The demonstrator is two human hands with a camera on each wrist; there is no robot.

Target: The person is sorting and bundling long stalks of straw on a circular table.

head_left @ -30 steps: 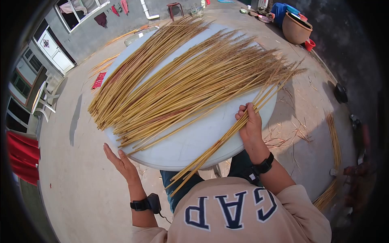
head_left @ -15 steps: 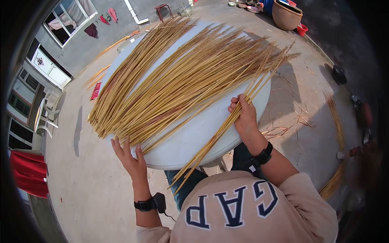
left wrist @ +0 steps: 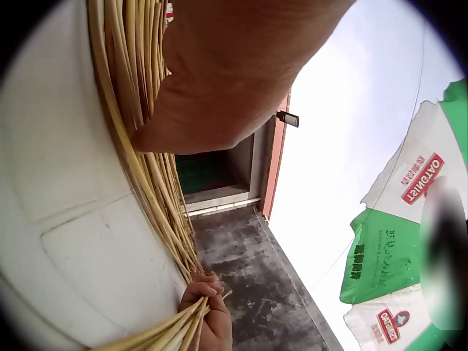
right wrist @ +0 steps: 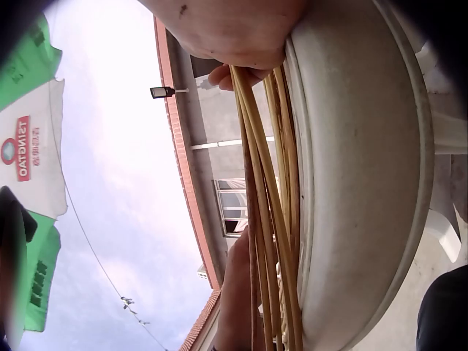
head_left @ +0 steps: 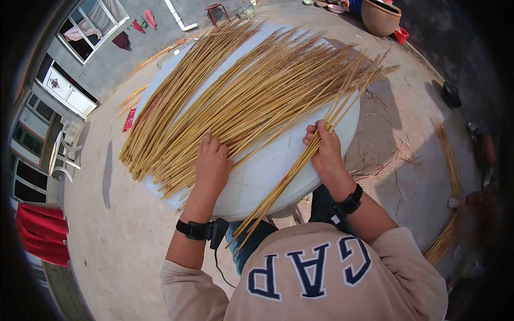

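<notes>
Tabletop [head_left: 257,184] holds stalks [head_left: 241,112] — clay pot [head_left: 381,19] stands beyond.

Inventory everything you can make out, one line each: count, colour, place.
Round table: one, white, centre.
Plumed stalks: uncountable, yellow-brown, across table.
Gathered stalks: several, yellow, crossing table's near edge.
Ground stalks: uncountable, yellow-brown, right side.
Earthenware pot: one, brown, upper right.
Bucket: one, red, beside pot.
Stool: one, red, background.
Door: one, white, upper left.
Draped cloth: one, red, lower left.
Tsingtao parasol: at least one, green-white, overhead.
Wrist straps: two, black, worn.
GAP shirt: one, beige, worn.
Left hand: one, bare, on plumed stalks.
Right hand: one, bare, gripping gathered stalks.
</notes>
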